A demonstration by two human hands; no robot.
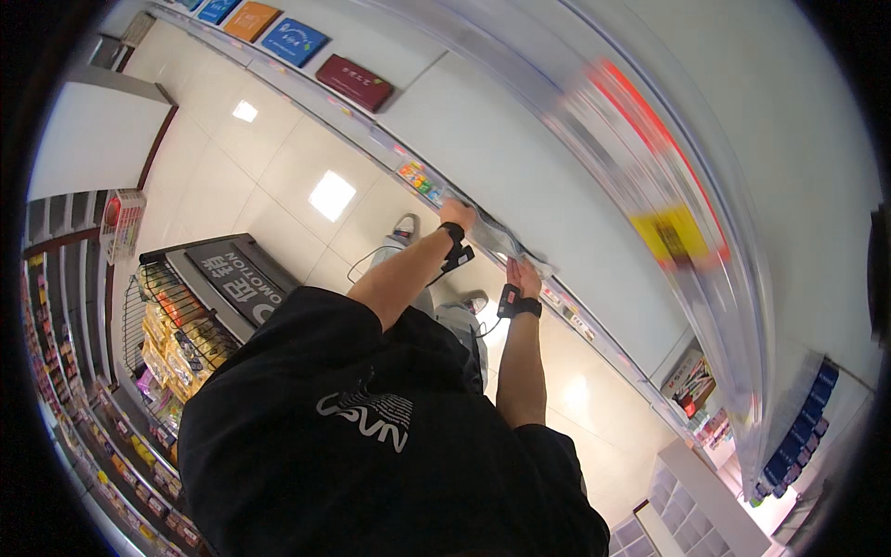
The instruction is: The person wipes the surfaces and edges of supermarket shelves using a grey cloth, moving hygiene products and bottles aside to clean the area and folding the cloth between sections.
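Note:
A crumpled greyish cloth [495,235] lies stretched along the front edge of a white shelf [529,163]. At its left end, my left hand [457,212] grips it, fingers curled. My right hand [525,277] holds the other end, and a short piece of cloth sticks out past the fingers. Both hands are at the shelf's clear front rail [592,333]. A black band with a small device and cable is on each wrist.
Blue [295,42], orange [252,21] and maroon boxes [355,82] lie on the shelf at the upper left. An upper shelf with a blurred price tag [654,167] overhangs at the right. A promotion stand [230,278] with packaged goods stands to my left.

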